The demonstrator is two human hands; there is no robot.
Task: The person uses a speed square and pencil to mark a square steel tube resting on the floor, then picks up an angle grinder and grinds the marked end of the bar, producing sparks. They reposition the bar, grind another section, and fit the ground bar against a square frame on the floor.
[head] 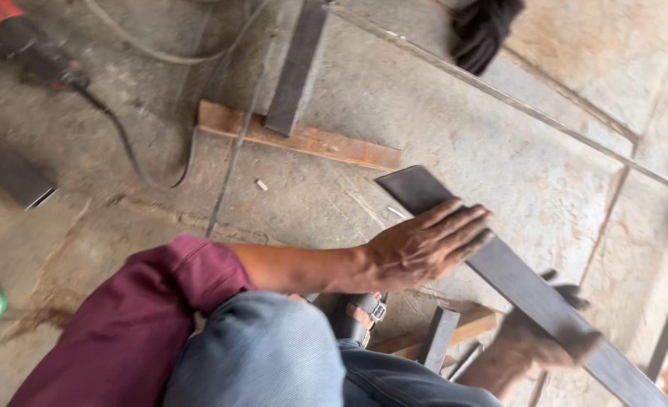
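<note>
Around the flat steel bar (515, 283) on the concrete floor (500, 151) I saw a wooden strip (304, 139) beyond its far end, a power tool (25, 45) farther off, and a thin rod (515, 102) running past. The bar was dark, long (blurred lower down). My left hand (424, 245) lay open, fingers flat on it; my right hand (545, 339) gripped its edge.

Long flat dark steel bar (515, 283), dull grey, square-cut near end, lying diagonally low over the concrete floor (439, 113), far end out of frame
</note>
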